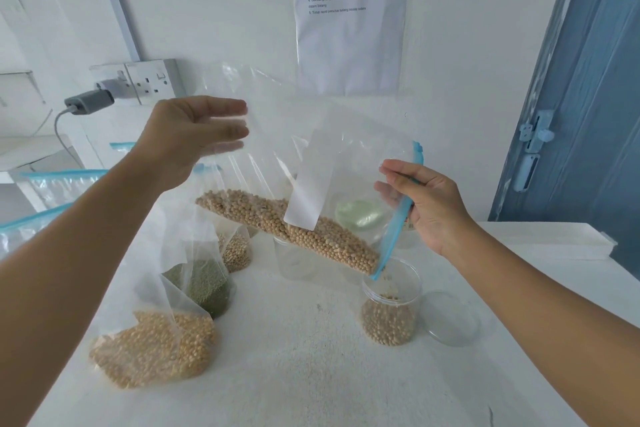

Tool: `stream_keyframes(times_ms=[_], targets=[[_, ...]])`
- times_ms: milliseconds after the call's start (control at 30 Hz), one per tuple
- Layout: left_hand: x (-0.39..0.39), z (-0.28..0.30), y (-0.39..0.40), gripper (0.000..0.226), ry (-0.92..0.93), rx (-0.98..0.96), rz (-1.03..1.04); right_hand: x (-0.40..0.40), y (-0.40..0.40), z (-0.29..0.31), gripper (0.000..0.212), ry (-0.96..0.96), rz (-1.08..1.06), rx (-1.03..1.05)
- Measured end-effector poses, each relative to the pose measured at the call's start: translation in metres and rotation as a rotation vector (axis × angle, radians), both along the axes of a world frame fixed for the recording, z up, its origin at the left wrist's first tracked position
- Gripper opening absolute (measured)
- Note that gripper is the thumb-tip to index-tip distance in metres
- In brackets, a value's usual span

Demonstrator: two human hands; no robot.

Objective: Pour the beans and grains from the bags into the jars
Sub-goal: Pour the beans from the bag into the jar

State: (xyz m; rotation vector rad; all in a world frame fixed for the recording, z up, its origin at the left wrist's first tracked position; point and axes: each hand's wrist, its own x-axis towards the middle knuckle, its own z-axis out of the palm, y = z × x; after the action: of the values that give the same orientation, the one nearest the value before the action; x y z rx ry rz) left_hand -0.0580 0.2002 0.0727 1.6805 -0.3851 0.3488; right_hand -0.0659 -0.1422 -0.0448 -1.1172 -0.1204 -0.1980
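Observation:
I hold a clear zip bag of tan soybeans (298,229) tilted down to the right over the table. My left hand (187,135) holds its raised bottom end. My right hand (426,204) pinches the blue zip edge near the mouth. The bag's lower corner hangs over an open clear jar (389,308), which is partly filled with the same beans. A second clear jar (294,260), empty, stands behind the bag.
On the left stand a bag of yellow corn (152,347), a bag of green mung beans (204,284) and a bag of pale grain (235,250). A clear lid (450,319) lies right of the jar. A green lid (360,213) shows through the bag. White table (294,374); wall socket behind.

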Motion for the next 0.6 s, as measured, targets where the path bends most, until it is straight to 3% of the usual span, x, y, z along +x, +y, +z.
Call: stream_keyframes(times_ms=[167,600], targets=[[-0.0018,-0.0019,0.0054,0.055,0.045,-0.005,-0.070,0.0009,-0.0011,-0.0011,0.022,0.009,0.007,-0.011],[-0.0030,-0.0014,0.0059,0.054,0.045,-0.025,-0.064,0.0001,-0.0015,-0.0022,0.022,0.021,0.011,-0.014]])
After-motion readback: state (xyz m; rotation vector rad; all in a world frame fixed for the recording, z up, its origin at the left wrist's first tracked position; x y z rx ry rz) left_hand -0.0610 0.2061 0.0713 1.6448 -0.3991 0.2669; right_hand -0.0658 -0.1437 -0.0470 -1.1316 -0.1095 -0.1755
